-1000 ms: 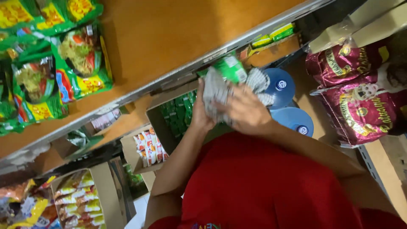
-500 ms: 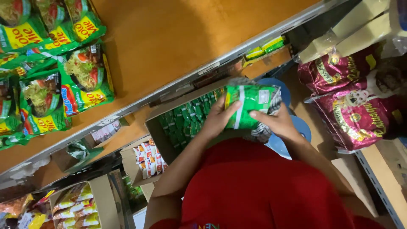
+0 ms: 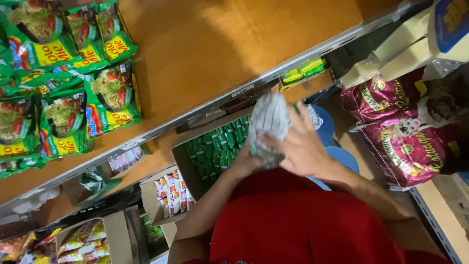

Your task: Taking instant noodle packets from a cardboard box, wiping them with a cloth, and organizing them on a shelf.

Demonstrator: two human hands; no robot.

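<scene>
Both hands closed around a silvery-backed packet point(image 3: 267, 128), left hand point(image 3: 246, 164) beneath, right hand point(image 3: 303, 146) over its side, above an open cardboard box point(image 3: 181, 161) of green packets, below the wooden shelf's point(image 3: 220, 44) front edge

Bare stretch of wooden shelf point(image 3: 220, 54) right of green noodle packets point(image 3: 73, 93), open carton point(image 3: 205, 151) below, maroon bags point(image 3: 405, 142) crowding right side

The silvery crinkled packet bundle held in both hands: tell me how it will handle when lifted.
The silvery crinkled packet bundle probably feels light, since the left hand and right hand hold it loosely. Its creased wrap suggests it is floppy and may crush. The glossy film could be slippery.
</scene>
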